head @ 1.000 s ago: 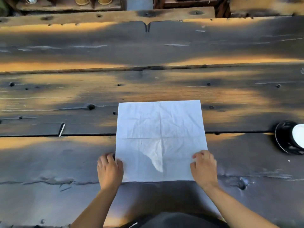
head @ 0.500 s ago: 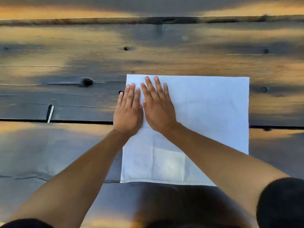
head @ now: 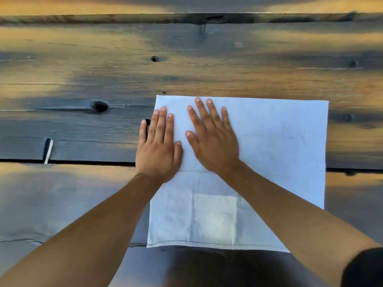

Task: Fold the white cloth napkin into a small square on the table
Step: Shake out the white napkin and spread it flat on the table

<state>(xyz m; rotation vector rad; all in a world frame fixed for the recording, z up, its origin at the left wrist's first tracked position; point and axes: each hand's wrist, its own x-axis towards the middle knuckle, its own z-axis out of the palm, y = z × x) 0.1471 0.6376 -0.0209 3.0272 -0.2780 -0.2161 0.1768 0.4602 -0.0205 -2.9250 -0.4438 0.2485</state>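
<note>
I see a dark, weathered plank table [head: 87,204] with knots, streaked by warm orange light. One white cloth napkin [head: 275,146] lies spread flat at the near edge, right of centre. Two hands press it: the left hand [head: 158,150] flat on its left border, little finger off the cloth, the right hand [head: 213,141] splayed beside it, neither gripping. A small pale sliver [head: 48,151], perhaps chipped wood, sits far left.
</note>
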